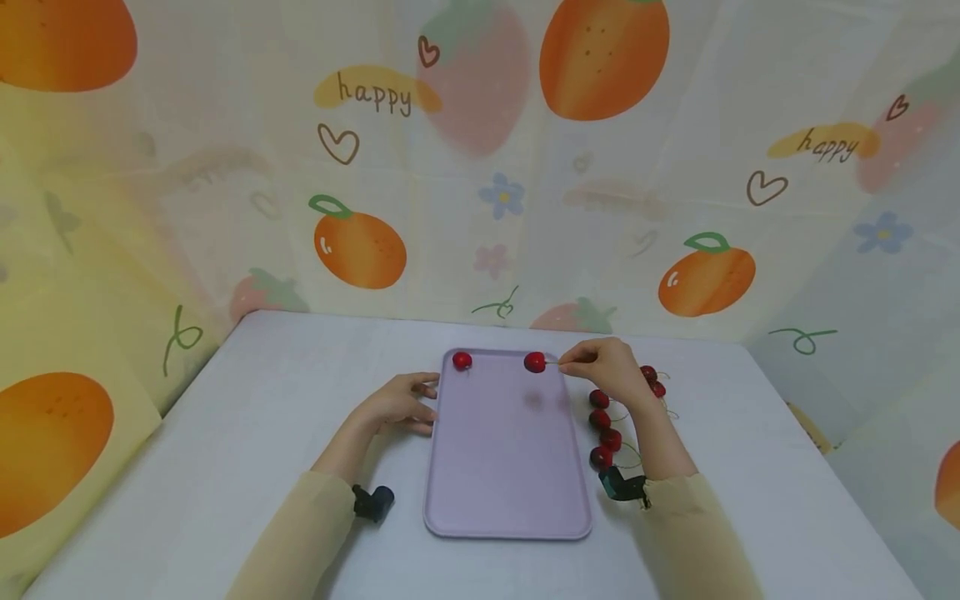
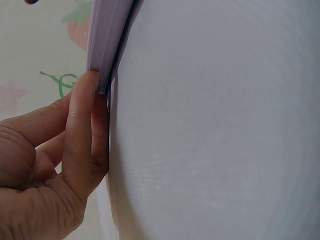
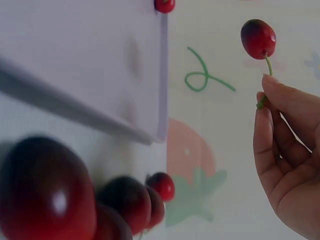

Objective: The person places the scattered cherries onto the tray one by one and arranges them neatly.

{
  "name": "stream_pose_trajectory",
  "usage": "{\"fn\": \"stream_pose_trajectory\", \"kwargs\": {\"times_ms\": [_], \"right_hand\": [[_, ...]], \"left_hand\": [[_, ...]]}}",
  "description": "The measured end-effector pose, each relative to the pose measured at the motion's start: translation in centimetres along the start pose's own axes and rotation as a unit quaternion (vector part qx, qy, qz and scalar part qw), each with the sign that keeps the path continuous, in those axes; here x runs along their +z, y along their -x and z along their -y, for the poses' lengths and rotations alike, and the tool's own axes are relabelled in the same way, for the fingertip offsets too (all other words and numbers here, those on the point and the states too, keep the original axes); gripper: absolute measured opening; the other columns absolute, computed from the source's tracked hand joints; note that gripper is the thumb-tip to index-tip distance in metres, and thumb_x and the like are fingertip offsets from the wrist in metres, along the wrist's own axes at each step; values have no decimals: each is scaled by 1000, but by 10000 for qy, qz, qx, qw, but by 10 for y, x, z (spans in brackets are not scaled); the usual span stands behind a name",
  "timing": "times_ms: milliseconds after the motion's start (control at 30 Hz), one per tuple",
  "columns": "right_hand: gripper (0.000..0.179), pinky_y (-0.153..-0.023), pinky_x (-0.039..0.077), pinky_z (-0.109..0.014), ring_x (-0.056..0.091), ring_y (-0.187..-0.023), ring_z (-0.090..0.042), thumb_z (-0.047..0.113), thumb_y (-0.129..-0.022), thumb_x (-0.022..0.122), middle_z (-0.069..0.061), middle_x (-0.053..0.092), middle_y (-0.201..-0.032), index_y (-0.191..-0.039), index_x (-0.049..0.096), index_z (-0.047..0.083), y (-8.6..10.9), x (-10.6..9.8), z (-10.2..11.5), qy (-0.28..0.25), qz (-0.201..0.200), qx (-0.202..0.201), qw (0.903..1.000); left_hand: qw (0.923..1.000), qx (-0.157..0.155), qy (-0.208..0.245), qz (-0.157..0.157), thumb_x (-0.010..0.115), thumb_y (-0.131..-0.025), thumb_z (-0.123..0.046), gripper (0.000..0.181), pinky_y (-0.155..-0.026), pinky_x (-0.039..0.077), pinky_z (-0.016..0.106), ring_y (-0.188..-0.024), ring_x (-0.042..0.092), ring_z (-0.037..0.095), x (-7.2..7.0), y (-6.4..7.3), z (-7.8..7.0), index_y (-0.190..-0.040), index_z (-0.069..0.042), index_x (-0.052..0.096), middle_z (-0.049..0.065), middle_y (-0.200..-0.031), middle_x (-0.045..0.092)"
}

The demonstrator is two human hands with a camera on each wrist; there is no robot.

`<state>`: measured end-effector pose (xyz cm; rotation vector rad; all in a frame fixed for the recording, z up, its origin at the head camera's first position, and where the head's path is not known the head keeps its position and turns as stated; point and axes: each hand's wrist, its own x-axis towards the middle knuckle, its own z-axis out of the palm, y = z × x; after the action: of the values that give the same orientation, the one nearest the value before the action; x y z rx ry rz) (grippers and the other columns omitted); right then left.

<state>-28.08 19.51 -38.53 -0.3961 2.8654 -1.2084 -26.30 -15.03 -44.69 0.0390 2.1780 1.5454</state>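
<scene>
My right hand (image 1: 611, 367) pinches the thin green stem of a dark red cherry (image 1: 535, 362) between thumb and fingertips. The cherry hangs over the far right part of a lilac tray (image 1: 510, 467), and a soft shadow falls on the tray below. In the right wrist view, the cherry (image 3: 258, 39) shows a darkened top side, with the stem end poking out past the fingers. Another cherry (image 1: 462, 361) lies in the tray's far left corner. At the tray's left edge rests my left hand (image 1: 393, 402), its fingers loosely bent and touching the rim (image 2: 102, 45).
Several cherries with stems (image 1: 600, 419) stand in a rough line along the tray's right side, others (image 1: 648, 373) lie partly behind the right forearm. A white table (image 1: 285, 417) carries everything. A fruit-printed cloth (image 1: 465, 200) hangs behind it.
</scene>
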Motion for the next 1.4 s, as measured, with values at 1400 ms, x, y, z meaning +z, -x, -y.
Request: {"fn": "stream_pose_trajectory", "kwargs": {"times_ms": [1400], "right_hand": [[7,-62,50,-16,59,-74,-10,16,-83,78,-5,77,-89,-88,80,11,-41,110,18,-312,413,13,9987]], "left_hand": [[10000,77,44,40,67,-82,10,78,-68,66,27,-70,64,11,0,-1,1,-152,-2,34,24,-134,48]]}}
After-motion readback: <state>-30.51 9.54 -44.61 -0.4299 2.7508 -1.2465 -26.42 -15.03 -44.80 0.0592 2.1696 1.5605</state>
